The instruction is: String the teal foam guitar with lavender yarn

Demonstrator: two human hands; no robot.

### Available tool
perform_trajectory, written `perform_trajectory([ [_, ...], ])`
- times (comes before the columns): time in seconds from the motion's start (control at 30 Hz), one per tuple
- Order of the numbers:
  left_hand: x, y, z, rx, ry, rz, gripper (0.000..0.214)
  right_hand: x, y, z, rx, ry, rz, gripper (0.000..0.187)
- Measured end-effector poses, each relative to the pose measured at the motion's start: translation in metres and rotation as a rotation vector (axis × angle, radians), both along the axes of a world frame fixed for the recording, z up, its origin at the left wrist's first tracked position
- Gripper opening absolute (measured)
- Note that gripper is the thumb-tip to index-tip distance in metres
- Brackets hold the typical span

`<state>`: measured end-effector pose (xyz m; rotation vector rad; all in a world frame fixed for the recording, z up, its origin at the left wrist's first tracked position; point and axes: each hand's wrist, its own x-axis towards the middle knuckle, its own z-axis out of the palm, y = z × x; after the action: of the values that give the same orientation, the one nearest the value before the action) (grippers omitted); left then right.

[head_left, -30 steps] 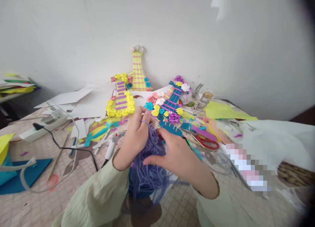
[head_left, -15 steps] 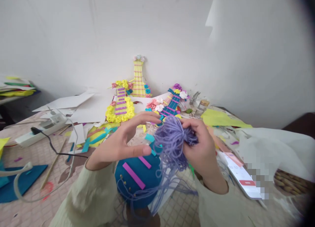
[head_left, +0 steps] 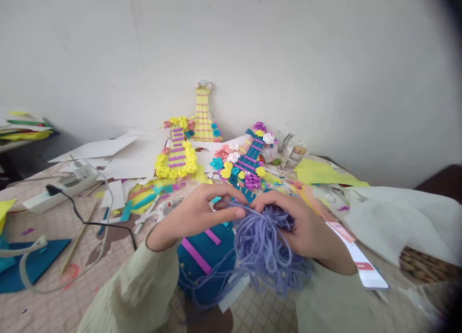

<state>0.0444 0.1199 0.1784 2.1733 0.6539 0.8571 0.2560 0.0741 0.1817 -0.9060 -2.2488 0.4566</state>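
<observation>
A loose bundle of purple yarn point(head_left: 265, 246) hangs in front of me, its loops drooping. My right hand point(head_left: 299, 222) is closed around the bundle's gathered upper part. Beside it, my left hand point(head_left: 202, 210) has thumb and fingers brought together on strands at the bundle's upper left. Below the hands lies a dark teal piece point(head_left: 224, 261) with a rounded outline, carrying magenta strips point(head_left: 197, 255) and small gold-coloured pins at its left edge. Yarn strands trail across its lower part, and my hands and the bundle hide some of it.
Decorated paper guitar shapes point(head_left: 176, 152) stand by the wall. To the left are a power strip point(head_left: 61, 196), cables, paper scraps and a wooden stick point(head_left: 79, 236). On the right lie a phone point(head_left: 370, 270), white wrapping point(head_left: 393, 217), a yellow sheet point(head_left: 328, 174) and a glass jar point(head_left: 296, 157).
My right hand has lowered and turned the yarn bundle, so its loops now hang down. My left hand has moved right and closed from a spread pose onto the strands.
</observation>
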Motion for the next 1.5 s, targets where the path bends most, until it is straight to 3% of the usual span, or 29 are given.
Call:
perform_trajectory([
  [0.17, -0.004, 0.000, 0.002, -0.014, -0.192, 0.042, 0.012, 0.001, 0.001, 0.002, 0.022, -0.015, 0.058, 0.032],
  [0.23, -0.003, -0.002, 0.003, -0.119, -0.318, 0.070, 0.015, 0.001, 0.002, 0.003, 0.031, 0.011, 0.057, 0.035],
  [0.33, 0.002, -0.007, 0.002, -0.315, -0.436, 0.011, 0.020, 0.003, 0.002, 0.003, 0.029, 0.052, 0.056, 0.038],
  [0.5, 0.012, -0.011, 0.000, -0.451, -0.499, -0.118, 0.022, 0.006, 0.001, 0.005, -0.066, 0.027, 0.146, 0.028],
  [0.63, 0.018, -0.011, -0.002, -0.427, -0.503, -0.087, 0.024, 0.003, 0.000, 0.004, -0.015, -0.049, 0.089, 0.027],
  [0.83, 0.015, -0.016, 0.000, -0.201, -0.415, 0.132, 0.028, -0.001, 0.012, -0.005, 0.192, -0.002, -0.189, 0.029],
  [1.03, 0.017, -0.019, -0.002, -0.141, 0.047, 0.023, 0.034, -0.010, 0.020, -0.010, 0.522, 0.181, -0.489, 0.017],
  [1.23, 0.013, -0.008, -0.005, -0.018, 0.210, 0.066, 0.032, -0.004, 0.016, -0.011, 0.801, 0.247, -0.807, 0.016],
  [1.37, -0.001, -0.003, 0.003, -0.025, 0.299, -0.058, 0.033, 0.027, 0.022, -0.008, 0.853, 0.412, -1.065, 0.017],
  [1.5, -0.001, 0.000, 0.002, -0.268, 0.408, -0.318, 0.033, 0.037, 0.026, -0.007, 0.860, 0.427, -1.101, 0.017],
])
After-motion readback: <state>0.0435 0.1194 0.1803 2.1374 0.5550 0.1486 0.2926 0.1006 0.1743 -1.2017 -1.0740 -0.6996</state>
